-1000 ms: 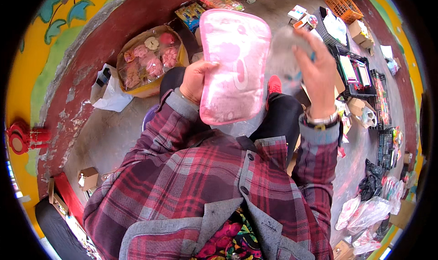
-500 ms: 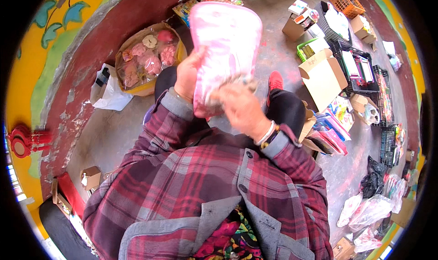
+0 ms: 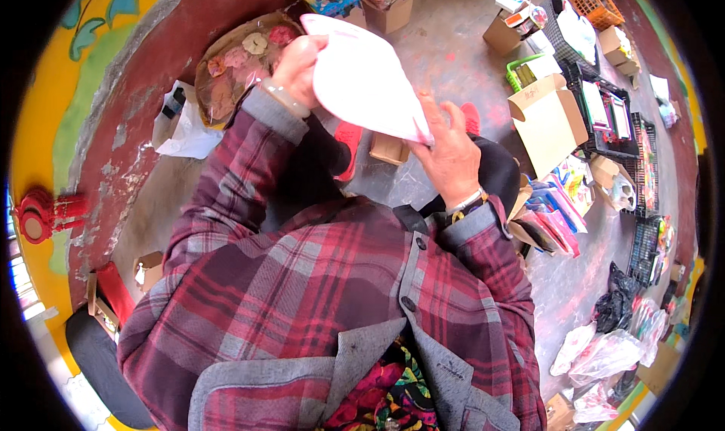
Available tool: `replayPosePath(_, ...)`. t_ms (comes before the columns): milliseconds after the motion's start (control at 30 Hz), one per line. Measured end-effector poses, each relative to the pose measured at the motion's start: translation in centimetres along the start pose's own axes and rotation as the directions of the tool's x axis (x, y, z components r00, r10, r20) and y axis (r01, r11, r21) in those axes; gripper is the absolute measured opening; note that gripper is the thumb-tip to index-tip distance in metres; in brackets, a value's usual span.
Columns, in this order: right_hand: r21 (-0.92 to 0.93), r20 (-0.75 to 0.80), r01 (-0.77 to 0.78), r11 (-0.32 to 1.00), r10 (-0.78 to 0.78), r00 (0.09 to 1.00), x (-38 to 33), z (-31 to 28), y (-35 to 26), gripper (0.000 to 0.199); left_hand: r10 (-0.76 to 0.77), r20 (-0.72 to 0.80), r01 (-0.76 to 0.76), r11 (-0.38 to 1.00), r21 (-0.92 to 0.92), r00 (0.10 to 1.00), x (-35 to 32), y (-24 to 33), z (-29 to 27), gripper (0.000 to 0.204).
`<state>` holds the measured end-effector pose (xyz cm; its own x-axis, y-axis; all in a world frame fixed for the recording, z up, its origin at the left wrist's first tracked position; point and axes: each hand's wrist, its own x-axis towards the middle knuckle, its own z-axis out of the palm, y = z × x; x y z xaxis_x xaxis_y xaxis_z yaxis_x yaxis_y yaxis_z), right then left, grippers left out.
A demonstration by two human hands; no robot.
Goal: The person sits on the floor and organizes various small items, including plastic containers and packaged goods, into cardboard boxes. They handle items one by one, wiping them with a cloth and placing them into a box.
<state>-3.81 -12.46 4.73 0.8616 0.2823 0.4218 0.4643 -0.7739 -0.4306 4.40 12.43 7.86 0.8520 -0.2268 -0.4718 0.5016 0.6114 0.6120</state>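
Observation:
A thin pink-edged sheet with rounded corners, its white face toward me, (image 3: 366,76) is held up tilted over my knees; its exact kind is unclear. My left hand (image 3: 297,70) is closed on its upper left edge. At the sheet's lower right corner, my right hand (image 3: 451,155) pinches the tip between thumb and fingers. Below the sheet, between my red shoes (image 3: 347,151), stands a small open cardboard box (image 3: 389,148). Part of that box is hidden behind the sheet.
To the left are a box of wrapped pink flowers (image 3: 226,72) and a white bag (image 3: 189,132). Packed cartons (image 3: 389,8) stand ahead. On the right lie an open cardboard box (image 3: 547,125), colourful packets (image 3: 551,212), black crates (image 3: 600,114) and plastic bags (image 3: 612,348).
The sheet has turned from its pink face to its white one and tilted down rightward. My right hand moved from rubbing it with a greyish cloth to its corner; the cloth is out of sight.

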Motion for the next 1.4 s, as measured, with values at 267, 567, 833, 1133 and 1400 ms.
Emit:
replayPosePath(267, 0.208, 0.181, -0.279, 0.938, 0.243, 0.953, 1.4, -2.5, 4.2, 0.027, -0.023, -0.203, 0.05, 0.991, 0.127, 0.979, 5.3, -2.9, -0.9, 0.053)
replayPosePath(567, 0.315, 0.451, -0.606, 0.731, 0.446, 0.773, -0.7, -1.8, 6.1, 0.029, 0.133, -0.302, 0.323, -0.194, 0.926, 0.944, 13.5, -17.2, -9.4, 0.048)
replayPosePath(833, 0.431, 0.474, -0.628, 0.648, 0.43, 0.769, 0.9, 0.3, 4.2, 0.03, 0.038, -0.295, 0.298, -0.116, 0.948, 0.955, 17.0, -21.4, -14.7, 0.048)
replayPosePath(1133, -0.075, 0.447, -0.605, 0.793, 0.569, 0.69, 0.2, 13.4, 9.8, 0.037, 0.062, -0.285, 0.29, -0.106, 0.951, 0.956, 19.7, -24.8, -16.5, 0.029)
replayPosePath(1400, -0.221, 0.562, -0.542, 0.81, 0.561, 0.608, -0.3, 15.3, 10.0, 0.053, 0.009, -0.215, 0.211, -0.214, 0.954, 0.977, 21.8, -26.7, -18.6, 0.024)
